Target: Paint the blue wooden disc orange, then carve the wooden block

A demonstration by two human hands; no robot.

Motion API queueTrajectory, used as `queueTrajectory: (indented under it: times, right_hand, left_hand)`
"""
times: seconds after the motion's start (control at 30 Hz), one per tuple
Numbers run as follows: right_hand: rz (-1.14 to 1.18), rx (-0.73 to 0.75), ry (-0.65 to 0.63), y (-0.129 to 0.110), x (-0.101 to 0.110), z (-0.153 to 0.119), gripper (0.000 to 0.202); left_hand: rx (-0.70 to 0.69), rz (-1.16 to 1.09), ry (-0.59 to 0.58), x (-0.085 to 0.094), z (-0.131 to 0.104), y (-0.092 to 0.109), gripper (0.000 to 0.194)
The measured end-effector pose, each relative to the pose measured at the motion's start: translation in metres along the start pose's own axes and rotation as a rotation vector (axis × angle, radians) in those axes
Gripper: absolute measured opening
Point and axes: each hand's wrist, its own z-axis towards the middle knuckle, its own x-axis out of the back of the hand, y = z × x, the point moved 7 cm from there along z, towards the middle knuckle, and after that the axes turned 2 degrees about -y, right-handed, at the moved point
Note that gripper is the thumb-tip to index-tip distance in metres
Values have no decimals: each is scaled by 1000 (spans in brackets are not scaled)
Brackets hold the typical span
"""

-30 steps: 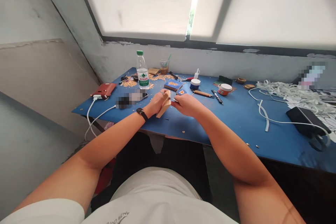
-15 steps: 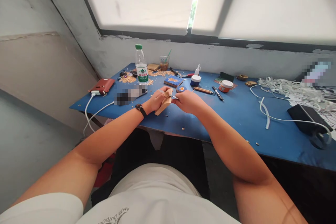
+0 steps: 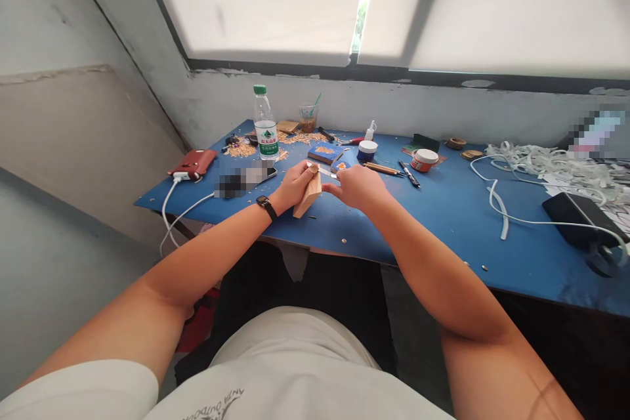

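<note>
At twelve o'clock from the shirt point(image 3: 295, 357), the left hand point(image 3: 293, 185) grips a wooden block point(image 3: 308, 201), while the right hand point(image 3: 363, 186), at its three o'clock, clasps a knife point(image 3: 328, 173) that could cut those gripping fingers should its blade skid.

Singly represented on and above the one blue bench point(image 3: 433, 223) are one wooden block point(image 3: 307, 201), one blade point(image 3: 328, 173), one green-capped bottle point(image 3: 266, 136), one plastic cup point(image 3: 308, 122), one squeeze bottle point(image 3: 370, 134), one phone point(image 3: 249, 179), one brown pouch point(image 3: 195, 164), one pen point(image 3: 409, 174) and one black case point(image 3: 571, 220). Kinds numbering two comprise lidded jars, namely one blue jar point(image 3: 367, 152) and one orange jar point(image 3: 424, 162), and blue painted pieces, one larger piece point(image 3: 325, 153) and one smaller piece point(image 3: 339, 165). Brown-handled tools point(image 3: 382, 169) overlap too closely for an exact count, while wood chips point(image 3: 301, 138) and white strips point(image 3: 516, 167) are too numerous to count.
</note>
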Motion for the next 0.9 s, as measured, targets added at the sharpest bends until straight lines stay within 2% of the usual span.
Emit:
queueTrajectory:
  times: [0.13, 0.23, 0.33, 0.47, 0.57, 0.73, 0.9]
  right_hand:
    - [40, 114, -18, -5, -3, 2, 65]
    - [79, 216, -34, -8, -6, 1, 50]
    - [177, 299, -45, -7, -8, 0, 37]
    - [280, 351, -10, -3, -6, -2, 32]
    - [286, 347, -7, -1, -6, -3, 32]
    - [267, 352, -64, 0, -9, -6, 38]
    - [210, 326, -66, 1, -8, -6, 43]
  left_hand:
    - [-25, -16, 3, 0, -3, 0, 92]
    - [-33, -77, -83, -7, -4, 2, 105]
    - [-23, -136, -168, -13, -3, 1, 101]
    - [32, -259, -179, -15, -2, -6, 95]
    - [54, -308, -202, -16, -4, -9, 98]
    - [67, -242, -202, -14, -8, -11, 94]
    - [105, -262, -163, -18, -7, -15, 78]
